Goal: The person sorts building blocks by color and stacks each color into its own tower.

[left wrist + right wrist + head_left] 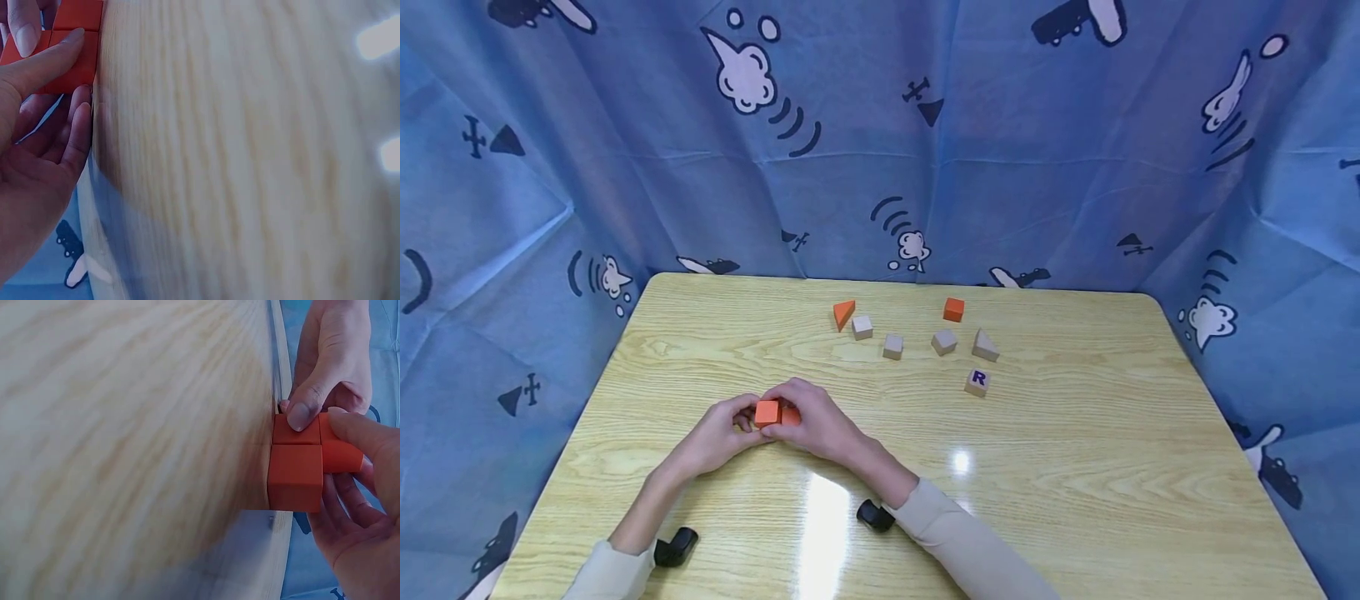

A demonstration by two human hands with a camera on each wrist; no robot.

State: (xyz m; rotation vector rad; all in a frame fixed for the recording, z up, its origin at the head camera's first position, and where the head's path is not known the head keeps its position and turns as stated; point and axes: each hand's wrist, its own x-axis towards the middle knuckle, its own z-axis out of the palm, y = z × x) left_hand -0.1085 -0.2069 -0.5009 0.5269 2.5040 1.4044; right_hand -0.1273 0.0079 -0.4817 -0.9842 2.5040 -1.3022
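Three orange blocks stand together at the table's left front, two side by side on the tabletop and one on top of the left one. My left hand (718, 433) grips the lower left block (295, 430), its thumb lying along the near face. With thumb and fingers my right hand (814, 419) pinches the upper block (767, 414). The lower right block (295, 478) sits flush beside the left one, under the right hand. In the left wrist view, the right thumb presses the upper block (31, 51) just above the left thumb. Most far-side fingers are hidden behind the blocks.
Farther back on the wooden table (1112, 417) lie an orange triangular block (843, 315), an orange cube (953, 309), several pale cubes (862, 327), a pale triangular block (985, 346) and a cube marked R (977, 382). A blue patterned curtain (850, 167) surrounds the table.
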